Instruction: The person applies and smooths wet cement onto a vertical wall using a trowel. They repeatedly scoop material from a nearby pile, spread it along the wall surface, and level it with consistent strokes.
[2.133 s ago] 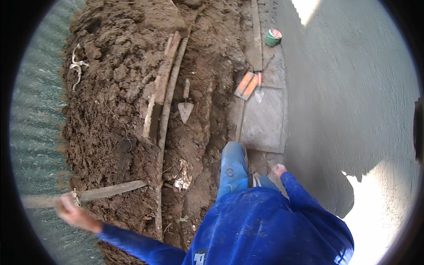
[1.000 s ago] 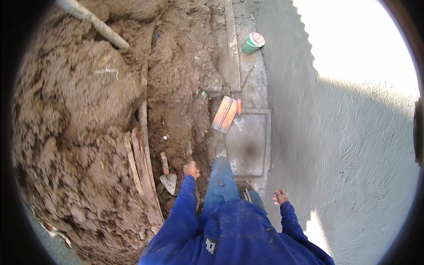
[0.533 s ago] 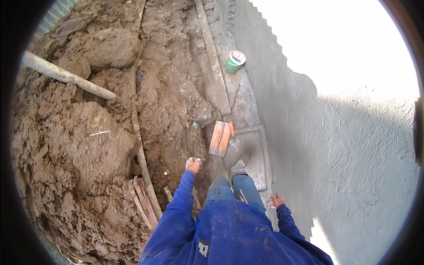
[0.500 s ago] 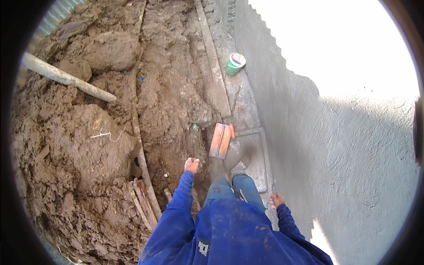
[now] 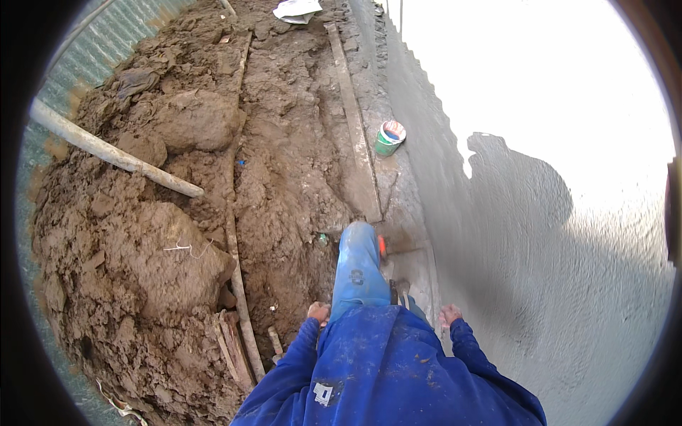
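My left hand (image 5: pixel 318 312) is beside my blue-clad leg (image 5: pixel 355 263), fingers curled; anything inside is hidden. My right hand (image 5: pixel 450 315) hangs near the grey rendered wall (image 5: pixel 533 298), fingers curled with nothing visible in them. An orange trowel handle (image 5: pixel 382 246) shows past the leg on the concrete strip; the rest of that tool and the orange float are hidden. A wooden handle (image 5: pixel 275 339) lies in the mud by my left sleeve. Farther forward on the strip stands a small green bucket (image 5: pixel 388 146) with white rim and coloured stains.
Lumpy mud (image 5: pixel 142 248) fills the left side, bordered by corrugated sheeting (image 5: pixel 92 53). A long pole (image 5: pixel 114 145) juts over it. Narrow planks (image 5: pixel 349 99) and thin boards (image 5: pixel 234 277) lie lengthwise. A crumpled white sack (image 5: pixel 297 10) lies at the far end.
I turned from facing the sheeting to along the wall and stepped forward; a leg now covers the float. My left hand moved in from far left and has since dropped back beside my leg.
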### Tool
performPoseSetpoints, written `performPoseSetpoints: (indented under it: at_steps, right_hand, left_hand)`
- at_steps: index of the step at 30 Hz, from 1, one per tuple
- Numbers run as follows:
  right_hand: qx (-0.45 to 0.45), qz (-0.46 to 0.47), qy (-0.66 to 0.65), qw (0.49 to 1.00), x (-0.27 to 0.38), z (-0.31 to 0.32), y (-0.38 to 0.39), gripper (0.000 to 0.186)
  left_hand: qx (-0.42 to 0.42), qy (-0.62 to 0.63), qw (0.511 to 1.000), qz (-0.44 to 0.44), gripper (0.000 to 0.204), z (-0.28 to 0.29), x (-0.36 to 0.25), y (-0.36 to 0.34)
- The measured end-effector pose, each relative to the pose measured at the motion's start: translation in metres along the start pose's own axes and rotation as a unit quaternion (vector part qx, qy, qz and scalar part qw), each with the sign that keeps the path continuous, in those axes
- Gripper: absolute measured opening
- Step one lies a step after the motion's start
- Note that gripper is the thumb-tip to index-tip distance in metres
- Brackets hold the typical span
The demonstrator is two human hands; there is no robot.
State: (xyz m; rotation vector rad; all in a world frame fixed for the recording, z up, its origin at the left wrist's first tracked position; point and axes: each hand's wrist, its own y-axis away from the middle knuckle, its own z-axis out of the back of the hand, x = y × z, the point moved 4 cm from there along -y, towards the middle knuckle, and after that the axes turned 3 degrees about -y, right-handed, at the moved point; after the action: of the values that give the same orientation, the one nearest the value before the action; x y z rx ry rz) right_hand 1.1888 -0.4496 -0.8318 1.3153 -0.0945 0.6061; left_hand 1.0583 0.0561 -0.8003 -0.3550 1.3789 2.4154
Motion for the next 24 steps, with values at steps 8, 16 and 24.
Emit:
performPoseSetpoints:
  at_steps: [8, 16, 24]
  right_hand:
    - [0.011, 0.082, -0.046, 0.996, 0.112, -0.027, -0.06, 0.024]
    - [0.014, 0.072, -0.011, 0.997, 0.309, -0.074, -0.141, 0.029]
    - [0.0, 0.099, 0.029, 0.995, 0.492, -0.097, -0.199, 0.028]
  left_hand:
    - [0.155, -0.15, 0.969, -0.118, 0.032, -0.008, 0.024, -0.116]
    - [0.099, -0.08, 0.991, -0.032, 0.026, 0.061, -0.204, -0.27]
    - [0.0, 0.056, 0.986, -0.156, 0.027, 0.185, -0.471, -0.365]
